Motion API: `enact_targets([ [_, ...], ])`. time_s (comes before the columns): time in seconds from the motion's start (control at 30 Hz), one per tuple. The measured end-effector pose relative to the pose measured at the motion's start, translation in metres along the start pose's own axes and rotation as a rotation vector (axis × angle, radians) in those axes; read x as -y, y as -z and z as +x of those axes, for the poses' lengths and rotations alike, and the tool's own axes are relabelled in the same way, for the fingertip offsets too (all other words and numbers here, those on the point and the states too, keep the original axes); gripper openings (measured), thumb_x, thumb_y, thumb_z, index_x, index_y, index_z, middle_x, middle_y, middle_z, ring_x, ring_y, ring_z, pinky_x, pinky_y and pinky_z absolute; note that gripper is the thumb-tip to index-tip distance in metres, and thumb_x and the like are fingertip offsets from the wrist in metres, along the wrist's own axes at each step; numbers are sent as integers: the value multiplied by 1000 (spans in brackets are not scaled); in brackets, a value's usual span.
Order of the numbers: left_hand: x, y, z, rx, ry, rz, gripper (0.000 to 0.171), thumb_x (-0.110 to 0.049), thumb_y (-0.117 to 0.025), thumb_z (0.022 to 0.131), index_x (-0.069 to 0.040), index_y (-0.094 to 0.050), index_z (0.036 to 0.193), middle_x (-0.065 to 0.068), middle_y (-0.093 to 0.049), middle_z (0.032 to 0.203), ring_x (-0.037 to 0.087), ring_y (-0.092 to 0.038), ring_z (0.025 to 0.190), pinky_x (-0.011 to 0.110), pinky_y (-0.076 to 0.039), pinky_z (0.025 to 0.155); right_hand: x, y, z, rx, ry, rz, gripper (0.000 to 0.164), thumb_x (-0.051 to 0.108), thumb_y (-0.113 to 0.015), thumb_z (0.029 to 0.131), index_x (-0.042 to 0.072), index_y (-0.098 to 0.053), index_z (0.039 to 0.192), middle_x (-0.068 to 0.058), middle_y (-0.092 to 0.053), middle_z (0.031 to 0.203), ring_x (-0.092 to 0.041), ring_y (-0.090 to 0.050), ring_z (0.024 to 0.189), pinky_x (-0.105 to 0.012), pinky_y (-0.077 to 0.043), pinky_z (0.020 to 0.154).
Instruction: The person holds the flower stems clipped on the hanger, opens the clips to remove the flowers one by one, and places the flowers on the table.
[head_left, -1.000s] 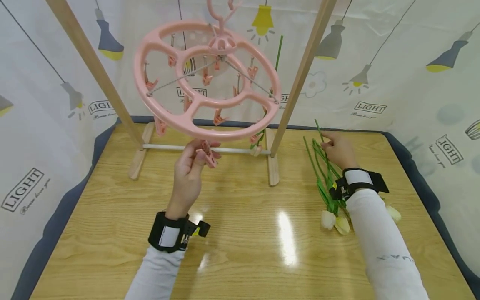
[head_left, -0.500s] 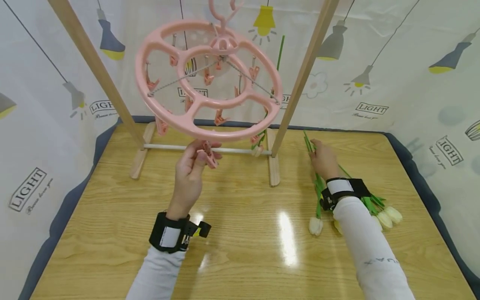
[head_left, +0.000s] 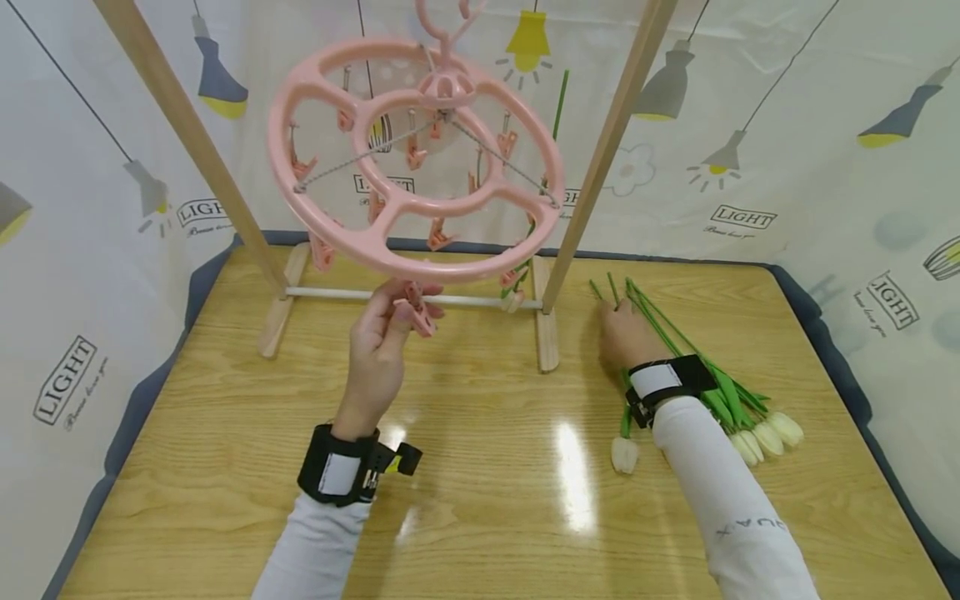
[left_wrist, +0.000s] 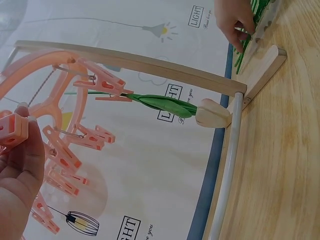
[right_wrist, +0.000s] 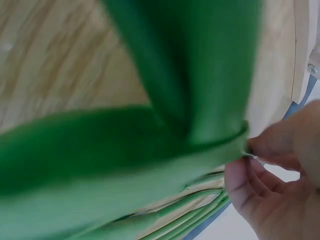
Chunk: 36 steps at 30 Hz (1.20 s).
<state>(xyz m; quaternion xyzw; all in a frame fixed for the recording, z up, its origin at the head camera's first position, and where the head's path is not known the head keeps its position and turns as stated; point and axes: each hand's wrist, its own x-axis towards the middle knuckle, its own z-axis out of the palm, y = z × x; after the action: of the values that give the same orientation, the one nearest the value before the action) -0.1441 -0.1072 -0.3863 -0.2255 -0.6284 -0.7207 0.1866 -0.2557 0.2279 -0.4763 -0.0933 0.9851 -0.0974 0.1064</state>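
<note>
In the head view, my left hand (head_left: 382, 346) pinches a pink clothespin (head_left: 417, 312) just under the front rim of a round pink clip hanger (head_left: 442, 268). The same clothespin (left_wrist: 15, 129) shows at the left edge of the left wrist view. Over the table's right side, my right hand (head_left: 628, 335) pinches the green stem of a white artificial tulip (head_left: 624, 456), whose bloom points toward me. Its leaves (right_wrist: 215, 75) fill much of the right wrist view, with the thumb and fingertips at the stem. Beside that hand lies a bunch of white tulips (head_left: 767, 437).
The hanger hangs within a wooden stand (head_left: 615, 150) with a white crossbar (head_left: 465, 300). Several other clothespins dangle from it. One clothespin (left_wrist: 102, 80) grips a tulip (left_wrist: 212, 113) that hangs bloom down at the hanger's right side. A printed curtain encloses the wooden table (head_left: 480, 467).
My right hand has moved left, drawing one tulip away from the bunch, while the others lie apart to the right. My left hand stays at the clothespin.
</note>
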Motion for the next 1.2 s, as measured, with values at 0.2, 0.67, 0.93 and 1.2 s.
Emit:
enact_targets([
  [0.2, 0, 0, 1, 4, -3, -3, 37, -25, -43, 105, 6, -50, 125, -8, -66, 113, 6, -66, 91, 20, -55, 77, -1, -6, 0, 7, 41, 9, 53, -2, -47, 91, -17, -35, 140, -41, -35, 127, -55, -51, 110, -57, -48, 91],
  [0.67, 3, 1, 2, 4, -13, -21, 28, -26, -46, 105, -9, -53, 125, -6, -66, 112, 8, -65, 90, 20, -55, 77, -9, -9, -12, -184, 234, -278, 21, -4, -50, 94, -16, -65, 104, -34, -58, 113, -48, -59, 98, -54, -54, 85],
  [0.93, 3, 2, 2, 0, -5, -20, 29, -27, -47, 104, -7, -53, 124, -5, -67, 112, 12, -65, 91, 20, -55, 78, -9, -5, -17, -60, 194, -227, 44, 29, -51, 101, -9, -59, 123, -29, -54, 125, -49, -54, 114, -59, -49, 94],
  [1.2, 3, 2, 1, 0, 3, -18, 27, -25, -46, 105, -9, -53, 125, -4, -66, 113, 10, -65, 92, 21, -55, 79, -5, -4, -19, 81, 111, -231, 89, 70, -46, 92, -4, -44, 141, -30, -40, 145, -50, -41, 133, -62, -39, 106],
])
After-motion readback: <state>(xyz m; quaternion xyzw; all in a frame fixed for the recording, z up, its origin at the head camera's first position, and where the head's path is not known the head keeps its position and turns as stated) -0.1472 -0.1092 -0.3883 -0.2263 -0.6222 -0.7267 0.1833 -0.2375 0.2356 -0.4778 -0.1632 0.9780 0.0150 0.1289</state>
